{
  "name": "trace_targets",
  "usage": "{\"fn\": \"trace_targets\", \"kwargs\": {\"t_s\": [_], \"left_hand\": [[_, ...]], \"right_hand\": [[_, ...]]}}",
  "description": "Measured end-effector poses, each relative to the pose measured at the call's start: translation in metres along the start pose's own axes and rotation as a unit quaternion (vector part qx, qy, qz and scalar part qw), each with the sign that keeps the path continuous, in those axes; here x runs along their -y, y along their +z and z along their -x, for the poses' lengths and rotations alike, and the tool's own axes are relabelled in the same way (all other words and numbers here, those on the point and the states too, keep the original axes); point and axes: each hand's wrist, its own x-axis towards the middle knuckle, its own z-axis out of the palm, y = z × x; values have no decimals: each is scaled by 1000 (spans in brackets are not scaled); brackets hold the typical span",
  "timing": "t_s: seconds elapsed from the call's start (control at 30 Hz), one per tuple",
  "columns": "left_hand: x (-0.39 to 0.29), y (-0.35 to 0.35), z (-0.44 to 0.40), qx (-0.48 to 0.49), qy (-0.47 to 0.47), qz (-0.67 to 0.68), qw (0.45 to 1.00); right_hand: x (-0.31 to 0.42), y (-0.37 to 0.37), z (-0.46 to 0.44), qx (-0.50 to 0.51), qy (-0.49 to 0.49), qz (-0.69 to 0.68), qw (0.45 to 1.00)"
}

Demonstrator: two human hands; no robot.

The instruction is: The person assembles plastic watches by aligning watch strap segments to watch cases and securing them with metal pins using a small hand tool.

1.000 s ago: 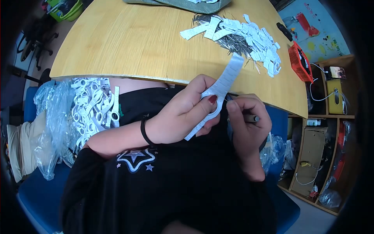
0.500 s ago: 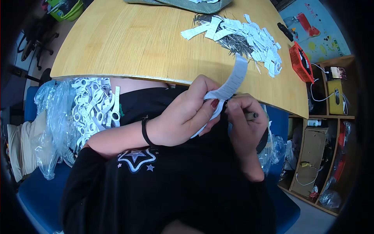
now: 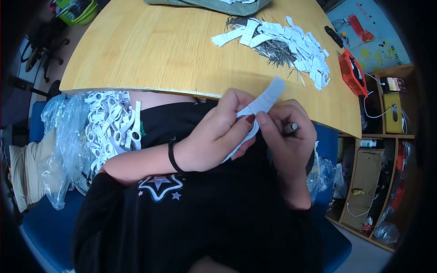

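My left hand [image 3: 218,132] is closed on a white fabric strip [image 3: 266,98] with a ring-shaped middle, its upper end sticking out past the table edge. My right hand [image 3: 289,139] pinches the strip's right side with the thumb, while its curled fingers hold a small cylindrical tool [image 3: 290,128]. Only the tool's end shows. Beyond the hands, on the table [image 3: 136,50], lie a pile of white strips [image 3: 302,50] and a heap of thin dark metal pins [image 3: 277,51]. More white ringed strips [image 3: 109,123] are gathered left of my lap.
A grey-green bag [image 3: 214,6] sits at the table's far edge. At the right are a red basket [image 3: 351,73], a black object [image 3: 333,36] and a wooden shelf [image 3: 398,136]. Clear plastic bags [image 3: 61,154] lie on the left over a blue seat [image 3: 50,227].
The strip has tilted further right and its upper end has come down. My right thumb has moved up onto the strip, and the right-hand fingers have shifted around the tool.
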Motion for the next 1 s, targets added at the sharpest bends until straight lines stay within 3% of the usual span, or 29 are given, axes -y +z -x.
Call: {"fn": "trace_targets", "kwargs": {"t_s": [0.13, 0.23, 0.33, 0.43, 0.57, 0.7, 0.83, 1.0], "left_hand": [[0, 5, -2, -37, 21, 5, 999], [-6, 0, -1, -3, -16, 51, 999], [-6, -1, -1, 9, -24, 57, 998], [-6, 0, -1, -5, 0, 22, 1000], [-3, 0, 2, -40, 90, -147, 984], [4, -3, 1, -38, 203, -295, 933], [3, -5, 0, -28, 269, -397, 877], [8, -4, -1, -37, 295, -411, 862]], "right_hand": [[-4, -1, -2, -31, 26, -45, 998], [3, -10, -11, -91, 199, -149, 964], [1, -20, -17, -35, 244, -58, 967], [-4, -20, -21, -38, 193, 31, 980], [10, -23, -22, -7, 61, 70, 996], [28, -27, -17, 104, 137, -35, 985], [26, -26, -18, 117, 72, 12, 990], [27, -19, -16, 94, 8, 74, 993]]}}
